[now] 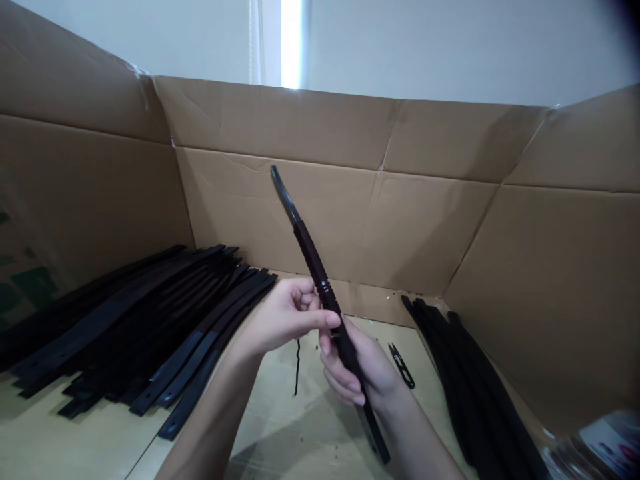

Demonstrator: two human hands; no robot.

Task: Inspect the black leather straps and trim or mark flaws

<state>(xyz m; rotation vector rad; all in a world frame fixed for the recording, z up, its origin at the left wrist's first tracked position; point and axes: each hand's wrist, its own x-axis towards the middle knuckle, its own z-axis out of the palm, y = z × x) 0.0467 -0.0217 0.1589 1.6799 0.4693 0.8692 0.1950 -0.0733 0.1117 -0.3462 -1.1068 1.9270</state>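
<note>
A long, thin, slightly curved black strip (311,257) stands tilted in front of me, with dark cord wound around its middle and a glossy bare upper end. My right hand (363,367) is closed around its lower half from the right side. At the left of the strip, my left hand (295,313) is curled, its thumb pressed against the strip just below the windings. A loose end of black cord (297,368) hangs beneath the left fingers. What lies inside the curled left fingers is partly hidden. Black thread snips (401,365) lie on the table right of my right hand.
Many similar black strips (125,320) are heaped on the left. A smaller group of black strips (465,380) lies on the right. A clear plastic container (595,447) is at the bottom right corner. Cardboard walls (320,207) surround the tabletop on three sides.
</note>
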